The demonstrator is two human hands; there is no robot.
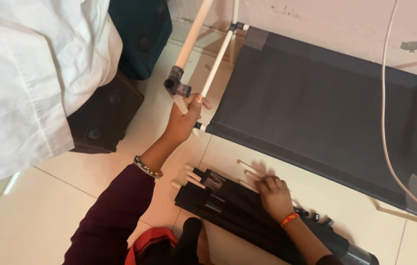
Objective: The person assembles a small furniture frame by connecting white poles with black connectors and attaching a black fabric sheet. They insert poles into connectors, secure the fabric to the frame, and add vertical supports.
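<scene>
While the head camera is looking down at a pale tiled floor (pixel 36 216), the left hand (pixel 183 121) is reaching up toward the middle of the frame and closing its fingers around a short white rod (pixel 185 109) just below a dark plastic corner connector (pixel 176 86). From that connector a longer white pole (pixel 194 30) is running up to the top edge, and a second white pole (pixel 216 63) is slanting up beside it toward another joint near the wall. To the right of this, a sheet of dark fabric (pixel 326 113) is lying stretched on its frame across the upper right of the picture, with a thin pale cable (pixel 384 103) trailing over it. Lower down, right of centre, the right hand (pixel 275 197) is resting palm down, fingers loosely spread and curled, on a folded bundle of black fabric (pixel 228 203) with loose white rods (pixel 250 169) sticking out near the fingertips; whether it is actually pinching one of them cannot be told from this angle. An orange band (pixel 289 219) is sitting on the right wrist, a beaded bracelet (pixel 147 168) on the left, above a maroon sleeve (pixel 112 221). At the upper left, white cloth (pixel 31 78) is hanging over dark furniture (pixel 105 118).
</scene>
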